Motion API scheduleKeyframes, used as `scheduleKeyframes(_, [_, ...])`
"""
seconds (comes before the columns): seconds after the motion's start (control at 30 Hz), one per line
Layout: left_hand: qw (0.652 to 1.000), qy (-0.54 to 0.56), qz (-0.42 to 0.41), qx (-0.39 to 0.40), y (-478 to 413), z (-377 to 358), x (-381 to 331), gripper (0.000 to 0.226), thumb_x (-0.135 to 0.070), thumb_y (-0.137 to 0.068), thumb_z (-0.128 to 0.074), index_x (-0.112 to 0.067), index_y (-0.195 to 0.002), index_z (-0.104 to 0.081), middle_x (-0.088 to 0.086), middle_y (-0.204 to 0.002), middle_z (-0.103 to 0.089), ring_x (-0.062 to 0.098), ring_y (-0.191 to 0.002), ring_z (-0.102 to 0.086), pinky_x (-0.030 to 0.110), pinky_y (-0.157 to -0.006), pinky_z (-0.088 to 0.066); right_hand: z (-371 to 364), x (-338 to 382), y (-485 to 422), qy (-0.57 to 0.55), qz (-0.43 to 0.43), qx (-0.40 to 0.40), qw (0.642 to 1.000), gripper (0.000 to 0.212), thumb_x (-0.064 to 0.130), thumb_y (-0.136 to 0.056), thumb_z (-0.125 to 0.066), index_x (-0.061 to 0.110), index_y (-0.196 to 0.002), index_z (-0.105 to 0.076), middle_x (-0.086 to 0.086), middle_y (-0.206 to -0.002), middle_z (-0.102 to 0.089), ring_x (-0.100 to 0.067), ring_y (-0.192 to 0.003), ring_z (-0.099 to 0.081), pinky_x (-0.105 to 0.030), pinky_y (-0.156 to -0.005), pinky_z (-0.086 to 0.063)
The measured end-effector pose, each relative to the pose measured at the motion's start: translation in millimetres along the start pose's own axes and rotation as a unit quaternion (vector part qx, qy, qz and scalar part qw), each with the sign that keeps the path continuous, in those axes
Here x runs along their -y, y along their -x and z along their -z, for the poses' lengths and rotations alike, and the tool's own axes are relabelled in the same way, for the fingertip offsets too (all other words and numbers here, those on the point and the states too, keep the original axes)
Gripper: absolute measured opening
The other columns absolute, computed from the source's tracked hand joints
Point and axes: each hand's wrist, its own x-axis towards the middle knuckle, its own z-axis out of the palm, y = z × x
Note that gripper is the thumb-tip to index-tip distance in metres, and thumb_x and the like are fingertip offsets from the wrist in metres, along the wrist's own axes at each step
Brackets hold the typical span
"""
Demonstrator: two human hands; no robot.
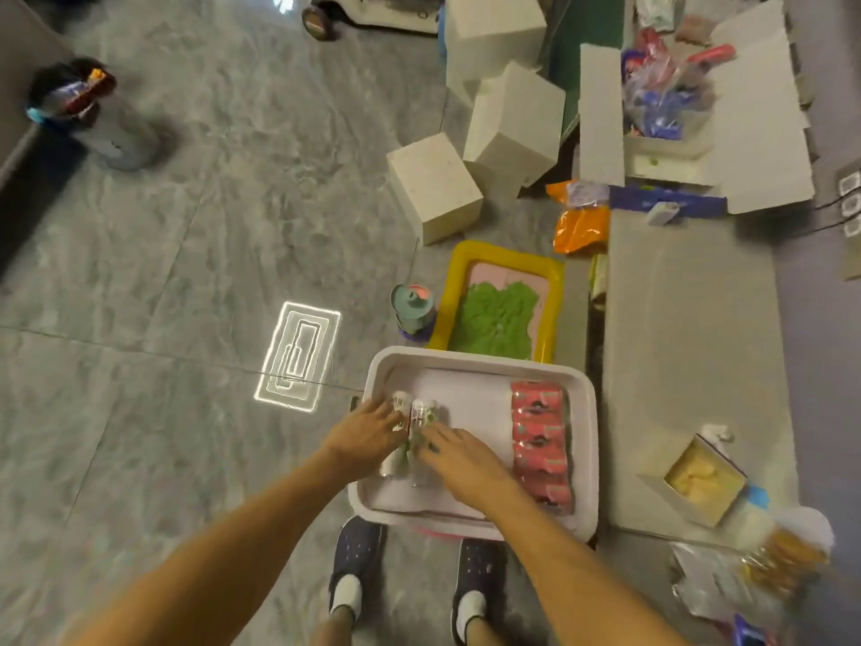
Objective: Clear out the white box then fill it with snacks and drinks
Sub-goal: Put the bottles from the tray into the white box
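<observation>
Both hands, left [368, 428] and right [459, 454], gripping cans [421, 414], white box [588, 440], grey marble floor [186, 226]

No print on the cans [414, 421] or packets is legible.

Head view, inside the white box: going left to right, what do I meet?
Left hand on the first can → second can → right hand → bare white floor of the white box → row of pink packs along the right wall.
</observation>
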Motion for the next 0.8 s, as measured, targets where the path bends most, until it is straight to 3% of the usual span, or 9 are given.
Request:
scheduleKeyframes(0.1, [0.999,-0.033,-0.022,0.007,-19,-7,5,0.049,-0.029,-0.095,-0.068,-0.029,-0.143,-0.062,0.01,-0.158,-0.047,0.034,-0.142,-0.046,0.05,-0.121,-0.033,-13,-13,-22,0.035,0.047,-0.02,0.998,0.056,0.0,-0.09,-0.06,0.011,-0.144,-0.058,-0.015,-0.162,-0.043,-0.038,-0.154,-0.031,-0.053,-0.119,-0.036])
scheduleKeyframes(0.23, [0.998,-0.044,-0.041,-0.014,-38,-15,10,0.05,-0.025,-0.099,-0.065,-0.033,-0.147,-0.056,0.006,-0.162,-0.033,0.033,-0.146,-0.035,0.051,-0.118,-0.033,-26,-24,-37,0.09,0.035,-0.024,0.995,0.044,0.009,-0.086,-0.074,0.018,-0.129,-0.069,-0.011,-0.15,-0.051,-0.04,-0.145,-0.04,-0.055,-0.117,-0.039])
scheduleKeyframes(0.37, [0.996,-0.062,-0.054,-0.027,-55,-18,7,0.044,-0.021,-0.102,-0.057,-0.027,-0.146,-0.057,0.008,-0.153,-0.038,0.035,-0.139,-0.038,0.051,-0.113,-0.038,-31,-34,-45,0.102,0.019,-0.04,0.994,0.029,0.02,-0.077,-0.085,0.029,-0.102,-0.073,-0.007,-0.127,-0.057,-0.035,-0.122,-0.05,-0.046,-0.1,-0.048])
scheduleKeyframes(0.47, [0.996,-0.045,-0.063,-0.045,-59,-19,10,0.044,-0.021,-0.1,-0.061,-0.028,-0.143,-0.055,0.007,-0.146,-0.046,0.035,-0.132,-0.044,0.052,-0.107,-0.043,-38,-45,-44,0.091,0.034,-0.073,0.993,0.034,0.017,-0.077,-0.082,0.028,-0.106,-0.069,-0.005,-0.13,-0.06,-0.037,-0.13,-0.05,-0.047,-0.103,-0.047])
scheduleKeyframes(0.57, [0.997,0.038,-0.036,-0.048,-54,-19,20,0.045,-0.025,-0.089,-0.066,-0.029,-0.132,-0.054,0.003,-0.135,-0.057,0.031,-0.124,-0.053,0.047,-0.1,-0.047,-40,-56,-30,0.041,0.012,-0.12,0.992,0.042,0.008,-0.079,-0.072,0.027,-0.116,-0.065,-0.001,-0.133,-0.063,-0.037,-0.139,-0.05,-0.048,-0.11,-0.045])
scheduleKeyframes(0.63, [0.986,0.154,0.014,-0.059,-47,-16,23,0.049,-0.034,-0.079,-0.068,-0.029,-0.127,-0.056,-0.003,-0.13,-0.062,0.026,-0.12,-0.059,0.042,-0.097,-0.05,-37,-63,-13,-0.052,-0.033,-0.147,0.987,0.059,0.006,-0.073,-0.079,0.026,-0.127,-0.063,-0.001,-0.14,-0.063,-0.033,-0.139,-0.053,-0.048,-0.111,-0.049])
scheduleKeyframes(0.73, [0.922,0.361,0.102,-0.096,-30,3,19,0.058,-0.056,-0.078,-0.072,-0.036,-0.129,-0.054,-0.007,-0.119,-0.07,0.022,-0.102,-0.069,0.038,-0.083,-0.056,-20,-60,18,-0.253,-0.14,-0.189,0.939,0.06,0.021,-0.082,-0.082,0.029,-0.136,-0.057,0.005,-0.141,-0.062,-0.021,-0.129,-0.059,-0.042,-0.102,-0.054])
scheduleKeyframes(0.8, [0.873,0.445,0.141,-0.14,-16,18,14,0.062,-0.064,-0.076,-0.074,-0.039,-0.129,-0.054,-0.01,-0.111,-0.073,0.017,-0.094,-0.072,0.037,-0.081,-0.059,-1,-50,37,-0.347,-0.201,-0.239,0.884,0.051,0.034,-0.083,-0.082,0.036,-0.128,-0.057,0.012,-0.124,-0.068,-0.013,-0.108,-0.065,-0.035,-0.088,-0.056])
